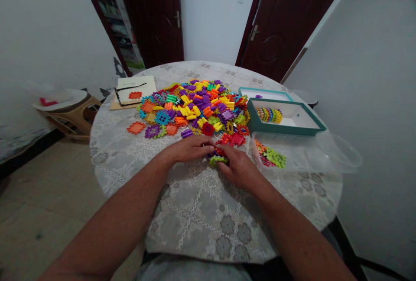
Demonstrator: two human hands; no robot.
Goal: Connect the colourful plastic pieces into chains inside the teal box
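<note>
A big heap of colourful plastic building pieces (pixel 195 103) covers the middle of the table: yellow, purple and orange tube-like ones, and flat square ones with notched edges. At its near edge my left hand (pixel 191 147) is closed, fingertips together; what they hold, if anything, is hidden. Facing it, my right hand (pixel 239 167) has thumb and fingers around a lime-green notched piece (pixel 217 160) low over the tablecloth. Red notched pieces (pixel 232 139) lie just beyond my right fingers. The fingertips of both hands nearly meet.
To the right stand a green-rimmed white box (pixel 300 116) with a row of notched pieces and a clear plastic tub (pixel 302 151) holding several flat ones. Glasses (pixel 118 97) rest on a pad (pixel 143 84) at the left. The round table (pixel 195 211) has a patterned cloth.
</note>
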